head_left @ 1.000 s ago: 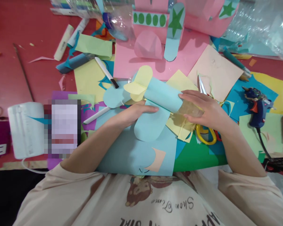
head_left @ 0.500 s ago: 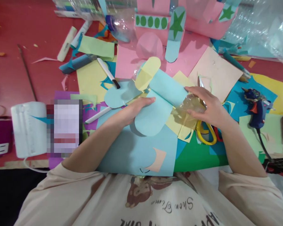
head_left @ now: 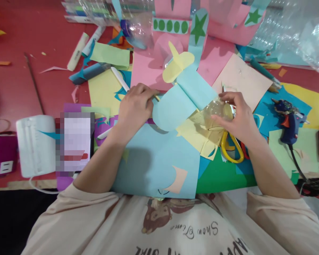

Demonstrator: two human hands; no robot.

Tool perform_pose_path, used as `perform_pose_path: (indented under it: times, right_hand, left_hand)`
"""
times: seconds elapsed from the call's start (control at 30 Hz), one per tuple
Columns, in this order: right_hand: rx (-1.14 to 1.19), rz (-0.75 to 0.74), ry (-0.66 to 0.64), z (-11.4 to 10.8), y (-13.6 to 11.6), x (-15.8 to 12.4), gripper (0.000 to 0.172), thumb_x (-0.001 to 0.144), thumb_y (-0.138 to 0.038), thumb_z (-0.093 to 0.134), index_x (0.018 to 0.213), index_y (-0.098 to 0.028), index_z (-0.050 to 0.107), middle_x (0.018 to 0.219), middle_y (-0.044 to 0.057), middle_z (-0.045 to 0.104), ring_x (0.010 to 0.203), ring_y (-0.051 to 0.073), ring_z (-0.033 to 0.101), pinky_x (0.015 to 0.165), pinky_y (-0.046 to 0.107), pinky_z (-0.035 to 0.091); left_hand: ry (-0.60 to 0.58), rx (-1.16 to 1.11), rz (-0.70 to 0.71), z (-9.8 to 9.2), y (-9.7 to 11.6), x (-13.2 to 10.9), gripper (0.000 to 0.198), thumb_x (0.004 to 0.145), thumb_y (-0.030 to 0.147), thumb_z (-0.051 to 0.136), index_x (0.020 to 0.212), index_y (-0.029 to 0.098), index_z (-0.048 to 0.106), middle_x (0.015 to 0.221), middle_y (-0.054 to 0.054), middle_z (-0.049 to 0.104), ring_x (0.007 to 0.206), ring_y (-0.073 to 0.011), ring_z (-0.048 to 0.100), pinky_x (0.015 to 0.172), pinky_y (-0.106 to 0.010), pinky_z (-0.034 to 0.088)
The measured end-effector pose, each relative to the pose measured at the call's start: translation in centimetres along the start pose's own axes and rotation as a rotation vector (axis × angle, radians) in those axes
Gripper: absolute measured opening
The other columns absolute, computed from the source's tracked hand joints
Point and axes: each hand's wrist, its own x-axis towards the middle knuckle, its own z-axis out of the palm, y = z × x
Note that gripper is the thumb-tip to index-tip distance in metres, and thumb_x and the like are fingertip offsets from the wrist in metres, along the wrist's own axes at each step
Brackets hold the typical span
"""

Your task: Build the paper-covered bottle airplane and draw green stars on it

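My right hand (head_left: pixel 235 109) grips the clear end of a plastic bottle (head_left: pixel 215 109), thumb below and fingers above. Light blue paper (head_left: pixel 198 88) wraps the bottle's middle, and a rounded light blue paper wing (head_left: pixel 172 108) sticks out toward the lower left. At the far end sits a yellow paper propeller (head_left: pixel 178 65) with crossed blades. My left hand (head_left: pixel 136 106) is closed, palm down, beside the wing's left edge; its fingertips are partly hidden and what they hold cannot be made out. Yellow-handled scissors (head_left: pixel 232 147) lie under my right hand.
A blue glue gun (head_left: pixel 291 124) lies at right. Pink paper models (head_left: pixel 172 24) and clear plastic (head_left: pixel 303 32) stand behind. A white case (head_left: pixel 35 145) and phone (head_left: pixel 77 141) are at left. Light blue sheet (head_left: pixel 159 166) and paper scraps cover the front; a white pen (head_left: pixel 119 78) lies behind my left hand.
My left hand has let go of the paper wing and moved left and back, covering the light blue oval piece there. The bottle has shifted slightly back and right, and its propeller has turned.
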Motion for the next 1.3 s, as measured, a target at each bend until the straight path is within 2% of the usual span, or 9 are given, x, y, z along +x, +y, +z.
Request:
perform_pose_path:
  times: [0.23,0.4,0.5,0.63,0.8,0.9,0.97,1.07,1.3]
  right_hand:
    - [0.049,0.109,-0.077,-0.7,-0.3,0.1,0.027,0.077,-0.030,0.066,0.098,-0.022,0.052,0.082,0.002,0.062,0.066,0.014,0.055,0.060,0.030,0.043]
    - [0.122,0.213,-0.164,-0.8,-1.0,0.1,0.030,0.079,-0.038,0.066,0.100,-0.022,0.050,0.067,-0.002,0.062,0.052,0.011,0.047,0.053,0.026,0.037]
    - [0.176,0.277,-0.209,-0.3,-1.4,-0.1,0.030,0.081,-0.043,0.064,0.094,-0.022,0.048,0.064,-0.003,0.063,0.045,0.008,0.039,0.048,0.025,0.031]
    - [0.142,0.266,-0.226,0.9,-2.3,-0.4,0.029,0.085,-0.044,0.058,0.074,-0.020,0.046,0.053,-0.005,0.050,0.046,0.008,0.034,0.048,0.025,0.027]
    - [0.176,0.234,-0.271,2.2,-3.3,-0.4,0.044,0.091,-0.046,0.046,0.057,-0.019,0.039,0.051,-0.004,0.037,0.052,0.008,0.032,0.051,0.026,0.026]
    - [0.249,0.262,-0.323,2.9,-3.8,0.1,0.049,0.093,-0.049,0.040,0.055,-0.018,0.039,0.051,-0.003,0.039,0.050,0.008,0.033,0.052,0.027,0.026]
    - [0.302,0.260,-0.344,3.4,-4.2,0.6,0.051,0.094,-0.049,0.039,0.055,-0.018,0.043,0.052,-0.002,0.044,0.050,0.008,0.037,0.054,0.027,0.029]
    - [0.445,0.259,-0.355,4.6,-4.7,1.3,0.053,0.094,-0.051,0.038,0.055,-0.017,0.046,0.055,-0.001,0.050,0.053,0.008,0.044,0.059,0.026,0.034]
    - [0.696,0.378,-0.416,5.4,-5.1,1.6,0.047,0.087,-0.058,0.047,0.065,-0.018,0.054,0.061,-0.001,0.052,0.057,0.010,0.048,0.054,0.025,0.038]
  left_hand:
    - [-0.003,0.082,0.096,0.3,-2.4,0.6,0.015,0.074,0.030,0.072,0.088,0.026,0.068,0.090,-0.004,0.054,0.085,-0.0208,0.046,0.074,-0.035,0.039]
    - [0.019,-0.222,-0.106,-1.1,-2.5,1.5,0.013,0.071,0.012,0.071,0.076,0.021,0.063,0.074,0.002,0.058,0.071,-0.0131,0.050,0.066,-0.028,0.038]
    - [0.283,-0.541,-0.311,-2.4,-1.9,2.2,0.018,0.068,0.002,0.066,0.067,0.018,0.059,0.056,0.007,0.051,0.050,-0.0067,0.041,0.048,-0.021,0.029]
    - [0.609,-1.018,-0.210,-4.5,-0.5,2.7,0.017,0.063,0.004,0.068,0.064,0.014,0.056,0.053,0.007,0.043,0.048,-0.0037,0.034,0.045,-0.017,0.025]
    - [0.470,-1.462,-0.480,-5.4,-1.2,1.7,0.028,0.096,0.038,0.045,0.071,0.023,0.045,0.049,0.011,0.013,0.031,-0.0033,0.009,0.035,-0.018,0.022]
    - [0.468,-1.547,-0.366,-5.4,-2.4,0.9,0.047,0.079,0.063,0.057,0.058,0.024,0.043,0.042,0.011,-0.003,0.026,-0.0026,0.002,0.029,-0.018,0.014]
    - [-0.015,-1.517,-0.079,-5.6,-2.1,0.5,0.053,0.052,0.063,0.078,0.046,0.022,0.044,0.030,0.012,0.011,0.023,-0.0027,0.018,0.028,-0.018,0.019]
    - [-0.658,-1.124,-0.022,-5.6,0.5,0.1,0.032,0.060,0.049,0.081,0.060,0.020,0.067,0.050,0.000,0.061,0.040,-0.0099,0.052,0.039,-0.022,0.040]
    - [-0.357,-0.631,-0.092,-2.7,6.0,-1.2,0.018,0.080,0.039,0.066,0.086,0.022,0.071,0.084,0.001,0.072,0.073,-0.0134,0.063,0.065,-0.022,0.047]
